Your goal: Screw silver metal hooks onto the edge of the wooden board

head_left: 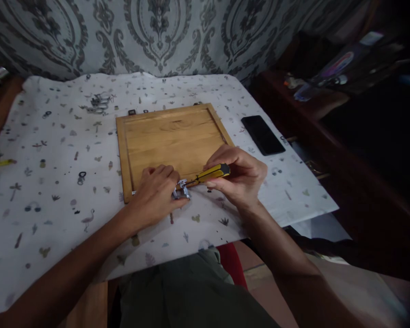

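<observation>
A framed wooden panel [171, 141] lies flat on the patterned white cloth. At its near edge, my left hand [157, 191] is closed around a small silver metal hinge [182, 191], thumb below it. My right hand [241, 175] grips a yellow and black screwdriver [213, 173] by its handle. The shaft points left, and its tip meets the metal hinge or is very close to it; exact contact is too small to tell.
Silver metal pieces [99, 104] lie on the cloth [61, 150] at the back left. A black phone [263, 135] is right of the panel. Beyond the table's right side, a plastic bottle [335, 66] rests on dark furniture. Patterned fabric [160, 36] hangs behind the table.
</observation>
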{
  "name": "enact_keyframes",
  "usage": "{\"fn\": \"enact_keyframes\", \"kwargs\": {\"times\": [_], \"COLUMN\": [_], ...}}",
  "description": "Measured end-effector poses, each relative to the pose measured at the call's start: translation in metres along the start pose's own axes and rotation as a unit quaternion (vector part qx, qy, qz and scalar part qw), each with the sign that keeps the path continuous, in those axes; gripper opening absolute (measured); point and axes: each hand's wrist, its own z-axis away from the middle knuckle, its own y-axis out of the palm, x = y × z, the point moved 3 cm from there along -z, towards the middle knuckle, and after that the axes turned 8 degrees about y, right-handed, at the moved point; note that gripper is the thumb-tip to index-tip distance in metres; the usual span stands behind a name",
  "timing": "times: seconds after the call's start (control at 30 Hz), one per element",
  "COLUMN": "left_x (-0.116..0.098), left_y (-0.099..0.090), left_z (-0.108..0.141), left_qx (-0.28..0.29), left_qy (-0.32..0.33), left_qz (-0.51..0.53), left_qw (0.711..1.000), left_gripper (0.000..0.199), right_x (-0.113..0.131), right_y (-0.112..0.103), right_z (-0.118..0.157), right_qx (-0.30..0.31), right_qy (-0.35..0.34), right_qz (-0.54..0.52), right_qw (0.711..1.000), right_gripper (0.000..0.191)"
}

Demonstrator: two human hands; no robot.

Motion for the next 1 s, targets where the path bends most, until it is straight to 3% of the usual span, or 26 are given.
{"fn": "enact_keyframes", "kwargs": {"times": [0.2,0.3,0.43,0.73,1.0], "left_x": [0.001,0.001,0.001,-0.002,0.0], "left_y": [0.002,0.003,0.002,-0.001,0.0], "left_z": [0.001,0.001,0.001,0.0,0.0], "left_qx": [-0.008,-0.012,-0.012,-0.005,-0.009], "left_qy": [0.007,0.011,0.009,0.0,0.005], "left_qz": [-0.019,-0.021,-0.018,-0.011,-0.012], "left_qw": [1.0,1.0,1.0,1.0,1.0], "left_gripper": [0.026,0.029,0.029,0.029,0.029], "right_x": [0.003,0.005,0.003,0.003,0.003], "right_y": [0.0,-0.003,-0.006,-0.002,-0.001], "right_z": [0.0,0.003,0.006,0.01,0.008], "right_qx": [-0.011,-0.072,-0.14,-0.051,-0.026], "right_qy": [-0.021,-0.02,0.031,0.013,0.023], "right_qz": [0.023,0.022,0.004,0.044,0.07], "right_qw": [0.999,0.997,0.99,0.998,0.997], "right_gripper": [0.023,0.02,0.02,0.01,0.011]}}
